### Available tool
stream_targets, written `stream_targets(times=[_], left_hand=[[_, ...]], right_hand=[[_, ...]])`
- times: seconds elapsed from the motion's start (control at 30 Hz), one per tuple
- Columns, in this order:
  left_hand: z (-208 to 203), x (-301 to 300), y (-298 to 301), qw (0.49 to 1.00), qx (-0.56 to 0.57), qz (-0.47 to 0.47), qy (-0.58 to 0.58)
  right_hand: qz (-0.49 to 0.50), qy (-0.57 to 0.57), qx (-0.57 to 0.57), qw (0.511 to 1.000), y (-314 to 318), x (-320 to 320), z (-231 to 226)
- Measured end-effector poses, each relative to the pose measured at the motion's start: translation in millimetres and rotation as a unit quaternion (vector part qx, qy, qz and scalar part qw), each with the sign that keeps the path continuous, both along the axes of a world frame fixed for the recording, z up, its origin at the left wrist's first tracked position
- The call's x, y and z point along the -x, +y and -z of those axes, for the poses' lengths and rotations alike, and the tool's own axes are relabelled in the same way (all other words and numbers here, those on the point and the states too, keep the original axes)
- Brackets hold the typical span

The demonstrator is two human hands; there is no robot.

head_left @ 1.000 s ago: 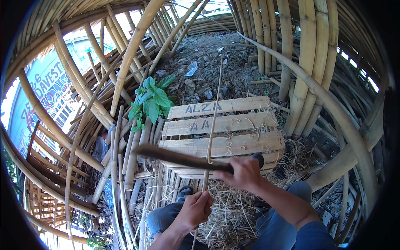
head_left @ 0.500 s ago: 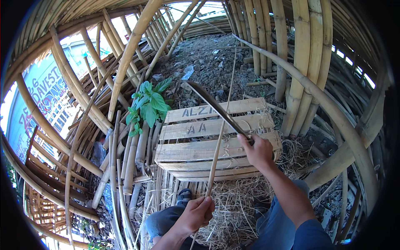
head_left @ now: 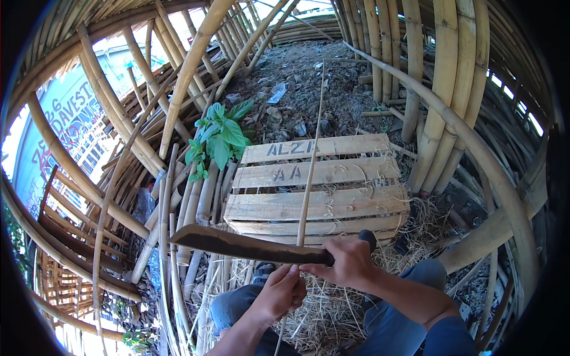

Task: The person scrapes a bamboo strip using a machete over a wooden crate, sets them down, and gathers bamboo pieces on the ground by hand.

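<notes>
My right hand (head_left: 350, 261) is wrapped round the dark handle of a machete (head_left: 249, 246). Its long blade points left and lies crosswise over a thin bamboo strip (head_left: 308, 190). Pinched in my left hand (head_left: 285, 293), the strip runs up and away from me, over a wooden crate (head_left: 314, 204). Both hands are close together, the right thumb almost at the left fingertips, just below the blade. Whether the edge touches the strip I cannot tell. The slatted crate sits in front of my knees with curled shavings on it.
Pale shavings (head_left: 326, 314) pile up between my legs. Bamboo poles (head_left: 196, 207) lie at the left beside a leafy green plant (head_left: 221, 135). A long curved pole (head_left: 451, 118) arches along the right, near upright bamboo posts (head_left: 454, 89). Rocky soil (head_left: 297, 71) lies beyond the crate.
The machete has swung down and left, from pointing away over the crate to lying across the strip. My right hand has come in beside my left, which still holds the strip.
</notes>
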State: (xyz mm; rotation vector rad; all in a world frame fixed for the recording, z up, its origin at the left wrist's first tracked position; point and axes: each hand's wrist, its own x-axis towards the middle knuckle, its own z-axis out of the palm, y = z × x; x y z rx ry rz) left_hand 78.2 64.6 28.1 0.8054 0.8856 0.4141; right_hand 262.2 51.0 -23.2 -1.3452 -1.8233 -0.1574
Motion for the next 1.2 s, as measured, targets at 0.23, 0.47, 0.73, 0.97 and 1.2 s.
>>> stream_targets(times=[0.23, 0.47, 0.73, 0.97, 1.2], left_hand=[[4, 0, 8, 1.000, -0.018, -0.004, -0.024], [1, 0, 11, 0.999, 0.035, 0.005, 0.012], [1, 0, 11, 1.000, 0.025, 0.002, 0.013], [7, 2, 9, 0.999, 0.053, 0.004, -0.005], [7, 5, 12, 0.998, 0.059, 0.000, -0.034]], right_hand=[[0.032, 0.005, 0.053, 0.998, -2, -4, -2], [0.020, -0.011, 0.024, 0.999, 0, -7, -4], [0.026, -0.029, 0.033, 0.999, 4, -12, -9], [0.021, -0.045, 0.018, 0.999, 6, -14, -8], [0.032, -0.022, 0.027, 0.999, 4, -9, -4]])
